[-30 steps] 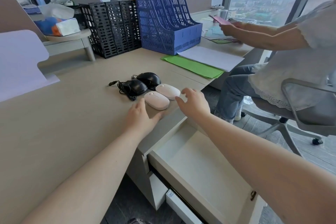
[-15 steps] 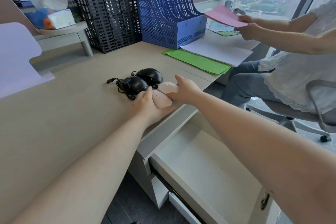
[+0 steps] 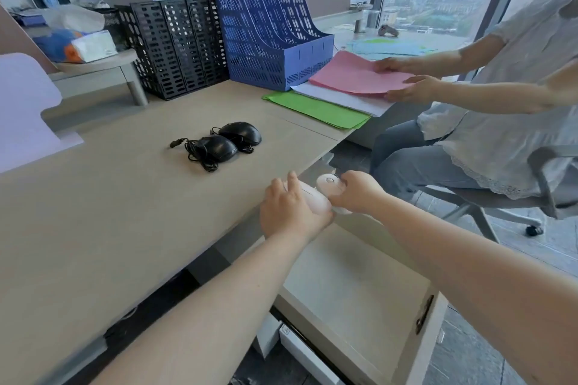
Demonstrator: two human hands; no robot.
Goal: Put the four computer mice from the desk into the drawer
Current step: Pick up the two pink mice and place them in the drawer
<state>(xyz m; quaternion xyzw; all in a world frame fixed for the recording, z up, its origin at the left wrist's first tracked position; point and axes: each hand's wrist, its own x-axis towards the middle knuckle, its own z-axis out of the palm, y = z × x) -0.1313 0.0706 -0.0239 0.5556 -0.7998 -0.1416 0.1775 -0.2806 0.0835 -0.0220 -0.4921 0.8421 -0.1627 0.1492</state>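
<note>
My left hand (image 3: 289,212) grips a pale pink mouse (image 3: 314,200) just past the desk's front edge. Beside it my right hand (image 3: 356,194) holds a white mouse (image 3: 328,186), and the two mice touch. Both hang above the back end of the open drawer (image 3: 353,300), whose pale inside shows nothing in it. Two black wired mice lie side by side on the desk (image 3: 109,212): the nearer black mouse (image 3: 217,148) with its coiled cable, the farther black mouse (image 3: 240,133) behind it.
A seated person at the right handles pink paper (image 3: 353,75) over white and green sheets (image 3: 316,109). Blue file racks (image 3: 269,34) and black file racks (image 3: 178,47) stand at the back. An office chair (image 3: 500,197) sits right of the drawer.
Both hands closed on the light mice, lifted them off the desk and carried them toward me, over the drawer. The seated person laid the pink paper down on the pile.
</note>
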